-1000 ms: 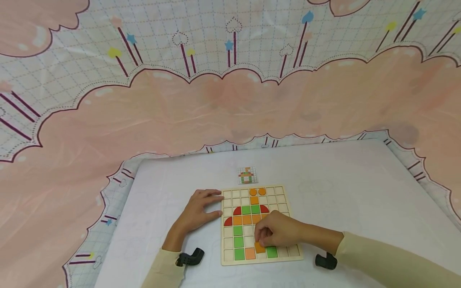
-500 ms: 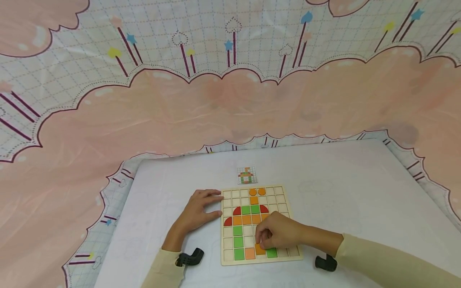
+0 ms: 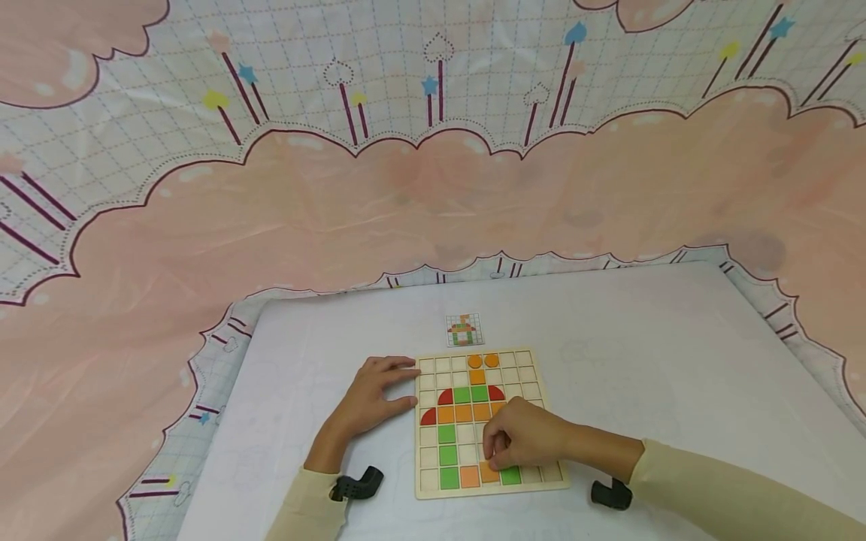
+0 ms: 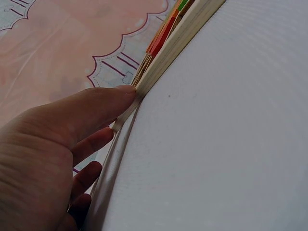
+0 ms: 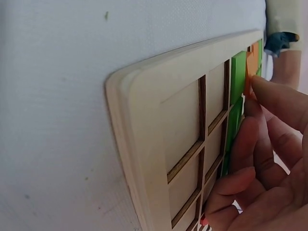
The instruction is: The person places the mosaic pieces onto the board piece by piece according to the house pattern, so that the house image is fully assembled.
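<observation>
A wooden grid board (image 3: 429, 457) lies on the white table, holding orange, green and red tiles plus two orange discs. My right hand (image 3: 526, 434), over the board's lower right part, pinches an orange square tile (image 3: 489, 473) at the bottom row. That tile sits between a peach square (image 3: 469, 476) and a green square (image 3: 511, 475). In the right wrist view, the thumb is on the orange tile (image 5: 250, 65), which looks slightly tilted. My left hand (image 3: 372, 392) rests with extended fingers at the board's left edge, its thumb touching the side in the left wrist view.
A small picture card (image 3: 464, 330) with a coloured grid pattern lies just behind the board. White tabletop (image 3: 643, 338) surrounds both. A pink patterned cloth (image 3: 433, 203) hangs behind the table. Black wrist devices sit at both wrists.
The orange square tile has gone from tilted to lying flatter in its bottom-row cell. My right hand has shifted slightly to the right, while the left hand stays still.
</observation>
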Tool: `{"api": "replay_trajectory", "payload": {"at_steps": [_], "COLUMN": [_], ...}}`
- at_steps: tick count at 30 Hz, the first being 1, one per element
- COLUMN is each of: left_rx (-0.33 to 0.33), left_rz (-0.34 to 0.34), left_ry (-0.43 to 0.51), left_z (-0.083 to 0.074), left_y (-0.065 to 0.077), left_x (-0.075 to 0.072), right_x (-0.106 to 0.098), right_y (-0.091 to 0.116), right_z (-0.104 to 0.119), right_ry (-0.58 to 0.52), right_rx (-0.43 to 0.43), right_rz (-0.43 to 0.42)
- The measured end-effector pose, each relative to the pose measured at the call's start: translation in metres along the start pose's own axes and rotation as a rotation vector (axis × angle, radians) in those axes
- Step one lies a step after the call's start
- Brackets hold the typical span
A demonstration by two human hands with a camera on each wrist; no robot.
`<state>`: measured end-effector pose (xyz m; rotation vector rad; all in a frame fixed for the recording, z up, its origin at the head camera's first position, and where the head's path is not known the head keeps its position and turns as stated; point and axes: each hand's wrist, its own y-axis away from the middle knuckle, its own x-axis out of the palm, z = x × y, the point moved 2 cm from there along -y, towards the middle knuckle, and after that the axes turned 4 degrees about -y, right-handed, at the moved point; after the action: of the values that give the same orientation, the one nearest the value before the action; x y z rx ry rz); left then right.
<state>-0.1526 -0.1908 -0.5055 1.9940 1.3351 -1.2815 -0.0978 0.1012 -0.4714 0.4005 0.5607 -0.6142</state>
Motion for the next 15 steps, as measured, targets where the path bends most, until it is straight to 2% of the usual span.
{"api": "replay_trajectory", "payload": {"at_steps": [15], "left_rx": [-0.013], "left_rz": [0.009], "left_ry": [-0.002], "left_z": [-0.0003], "left_y": [0.0003], "left_x": [-0.0006], "right_x": [0.0011], "right_y": [0.0019], "right_z": [0.0022], "right_ry": [0.027], "right_rx": [0.012], "right_rz": [0.032]}}
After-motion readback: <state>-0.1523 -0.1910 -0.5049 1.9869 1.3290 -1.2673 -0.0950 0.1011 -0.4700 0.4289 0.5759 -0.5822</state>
